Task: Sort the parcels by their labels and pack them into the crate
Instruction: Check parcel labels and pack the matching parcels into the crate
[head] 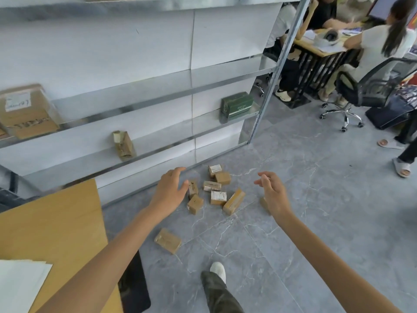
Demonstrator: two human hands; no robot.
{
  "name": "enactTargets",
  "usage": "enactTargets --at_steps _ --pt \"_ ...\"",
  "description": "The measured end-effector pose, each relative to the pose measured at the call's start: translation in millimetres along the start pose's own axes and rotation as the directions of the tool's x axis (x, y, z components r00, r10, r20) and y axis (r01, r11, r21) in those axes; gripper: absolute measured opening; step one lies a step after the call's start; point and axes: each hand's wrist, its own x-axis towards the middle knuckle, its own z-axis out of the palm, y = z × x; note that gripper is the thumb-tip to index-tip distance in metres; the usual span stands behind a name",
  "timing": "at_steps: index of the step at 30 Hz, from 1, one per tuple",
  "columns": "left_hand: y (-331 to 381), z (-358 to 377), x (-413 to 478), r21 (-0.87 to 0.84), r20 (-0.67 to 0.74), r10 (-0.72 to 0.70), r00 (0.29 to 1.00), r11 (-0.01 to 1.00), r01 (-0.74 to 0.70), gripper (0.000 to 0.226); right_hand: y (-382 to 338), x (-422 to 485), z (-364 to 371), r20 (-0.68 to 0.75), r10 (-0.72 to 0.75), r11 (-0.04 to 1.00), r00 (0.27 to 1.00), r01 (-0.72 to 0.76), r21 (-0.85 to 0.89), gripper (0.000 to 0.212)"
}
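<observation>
Several small brown cardboard parcels lie scattered on the grey floor in front of the metal shelving; some carry white labels. One more parcel lies apart, nearer to me. My left hand hovers over the left side of the pile with relaxed fingers and holds nothing. My right hand hovers to the right of the pile, fingers loosely spread, also with nothing in it; it partly covers another parcel. No crate is plainly in view.
Metal shelves hold a large taped box, a small wrapped parcel and a green box. A wooden tabletop with white paper stands at the left. People sit at a desk at the back right.
</observation>
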Motion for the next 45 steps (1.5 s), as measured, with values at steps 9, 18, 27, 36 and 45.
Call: enactTargets --at_steps 9,18,27,36,45 --pt "-26 39 126 -0.053 0.076 -0.218 0.973 0.974 0.222 0.041 5 162 41 0.172 0.103 0.990 0.980 -0.085 -0.109 0.018" --pt "-118 83 220 -0.082 0.268 -0.554 0.788 0.802 0.591 0.031 54 278 134 0.287 0.318 0.910 0.904 -0.205 -0.361 0.023" --pt "-227 203 293 -0.052 0.430 -0.673 0.602 0.647 0.761 0.033 169 366 246 0.359 0.465 0.822 0.809 -0.245 -0.514 0.022" --pt "-438 467 347 -0.080 0.585 -0.753 0.303 0.318 0.945 0.023 458 477 407 0.561 0.510 0.760 0.652 -0.036 -0.649 0.042" --pt "-514 581 365 -0.280 0.829 -0.521 0.201 -0.078 0.957 0.030 596 503 477 0.720 0.576 0.817 0.387 -0.245 -0.523 0.052"
